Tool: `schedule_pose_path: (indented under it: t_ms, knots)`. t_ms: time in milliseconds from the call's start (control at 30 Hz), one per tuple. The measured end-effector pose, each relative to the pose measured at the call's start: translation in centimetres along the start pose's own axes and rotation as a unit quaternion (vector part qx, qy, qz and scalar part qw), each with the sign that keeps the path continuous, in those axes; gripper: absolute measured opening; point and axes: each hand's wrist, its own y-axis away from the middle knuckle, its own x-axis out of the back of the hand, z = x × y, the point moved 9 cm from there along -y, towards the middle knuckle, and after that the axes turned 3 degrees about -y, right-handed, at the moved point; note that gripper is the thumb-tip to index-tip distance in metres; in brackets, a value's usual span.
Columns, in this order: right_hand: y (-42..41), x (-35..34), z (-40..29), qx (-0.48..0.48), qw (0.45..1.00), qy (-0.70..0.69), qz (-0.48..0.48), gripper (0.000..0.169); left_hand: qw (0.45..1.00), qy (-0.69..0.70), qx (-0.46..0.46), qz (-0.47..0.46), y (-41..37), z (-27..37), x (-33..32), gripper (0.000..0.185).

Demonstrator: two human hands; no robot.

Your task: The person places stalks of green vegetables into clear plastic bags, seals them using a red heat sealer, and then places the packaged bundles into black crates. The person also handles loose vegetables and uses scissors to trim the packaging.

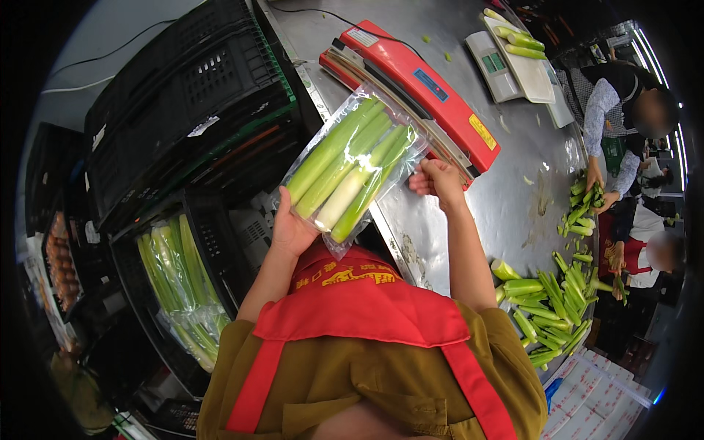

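A clear plastic bag (352, 170) of cut leek stalks rests in my left hand (295, 226), its thumb over the bag's near left corner and the fingers hidden beneath. Beside the bag's right edge is my right hand (438, 180), its fingers curled; whether they pinch the plastic is unclear. The far end of the bag lies against the jaws of a red impulse bag sealer (412, 93) on the steel table (429, 236). The sealer's front end is just beyond my right hand.
Left of me stand black plastic crates (187, 82); a lower crate holds bagged leeks (176, 286). At the far right a digital scale (511, 66) carries stalks. Cut green pieces (550, 313) are heaped near the table's edge. Two people work opposite, one handling greens (586, 203).
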Motion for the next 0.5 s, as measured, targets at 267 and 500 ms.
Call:
schedule_pose_path:
  t_ms: [267, 500]
  knots:
    - [1.5, 0.5, -15.1, 0.331, 0.93, 0.093, 0.131, 0.025, 0.999, -0.04, 0.024, -0.002, -0.2, 1.7, 0.5, 0.073]
    - [-3.6, -5.4, -22.3, 0.536, 0.762, 0.318, 0.176, 0.022, 0.998, -0.042, 0.036, -0.012, -0.4, 2.4, -0.1, 0.073]
